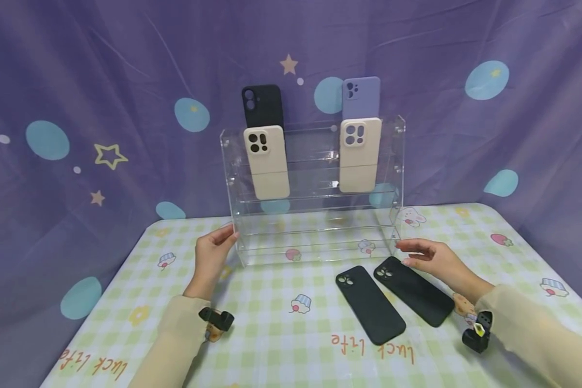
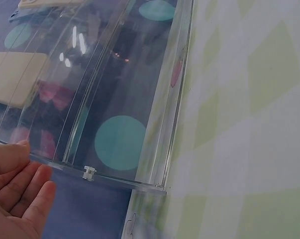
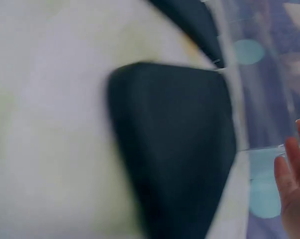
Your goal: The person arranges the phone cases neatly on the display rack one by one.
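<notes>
The clear stand (image 1: 315,200) is standing upright at the back of the desk (image 1: 262,307), before a purple curtain (image 1: 126,97). On its left side, a black case (image 1: 269,106) is resting on an upper tier, with a cream case (image 1: 271,180) leaning in front and lower. On its right side, a lilac case (image 1: 362,105) is sitting likewise above and behind a second cream case (image 1: 359,171). Two loose black cases (image 1: 371,305) are lying diagonally on the checked cloth before the stand's right half, side by side and slightly apart, their camera openings facing the stand.

The left hand (image 1: 210,258) is reaching to the stand's left edge, fingers loosely bent. The right hand (image 1: 438,262) is hovering beside the lower right corner, fingers extended and slightly spread, pinching nothing. Whether either hand is making contact with the stand cannot be confirmed.
</notes>
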Demonstrator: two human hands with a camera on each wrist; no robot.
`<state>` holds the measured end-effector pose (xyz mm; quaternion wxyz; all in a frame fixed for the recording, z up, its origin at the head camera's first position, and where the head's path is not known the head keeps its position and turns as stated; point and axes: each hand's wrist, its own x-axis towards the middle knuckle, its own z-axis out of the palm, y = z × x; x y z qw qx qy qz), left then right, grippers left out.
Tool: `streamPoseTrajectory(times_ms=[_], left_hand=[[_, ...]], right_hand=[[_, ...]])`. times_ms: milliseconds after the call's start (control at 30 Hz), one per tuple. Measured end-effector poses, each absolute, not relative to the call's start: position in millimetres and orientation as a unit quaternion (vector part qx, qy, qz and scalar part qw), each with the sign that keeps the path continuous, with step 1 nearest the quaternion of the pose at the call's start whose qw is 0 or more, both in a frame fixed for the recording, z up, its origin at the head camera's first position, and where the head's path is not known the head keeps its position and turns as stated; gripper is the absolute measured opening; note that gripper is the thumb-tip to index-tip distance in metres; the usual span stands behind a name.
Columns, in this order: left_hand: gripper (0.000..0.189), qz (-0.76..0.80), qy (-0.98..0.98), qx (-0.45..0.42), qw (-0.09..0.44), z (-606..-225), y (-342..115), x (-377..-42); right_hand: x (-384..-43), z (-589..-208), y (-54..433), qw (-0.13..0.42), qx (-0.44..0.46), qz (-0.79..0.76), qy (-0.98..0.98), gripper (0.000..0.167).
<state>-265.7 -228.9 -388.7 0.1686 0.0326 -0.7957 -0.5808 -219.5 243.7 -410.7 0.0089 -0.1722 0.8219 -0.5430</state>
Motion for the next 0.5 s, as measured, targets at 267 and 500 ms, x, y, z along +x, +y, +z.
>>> streamPoseTrajectory(times_ms=[267,500], left_hand=[[0.029,-0.575,-0.798,0.03,0.179,-388,-230,-266],[0.029,-0.572,-0.8,0.025,0.178,-390,-229,-267]], right_hand=[[-223,-438,241,0.023,-0.177,-0.522,0.834,0.054],[-221,-445,243,0.048,-0.163,-0.492,0.854,0.066]])
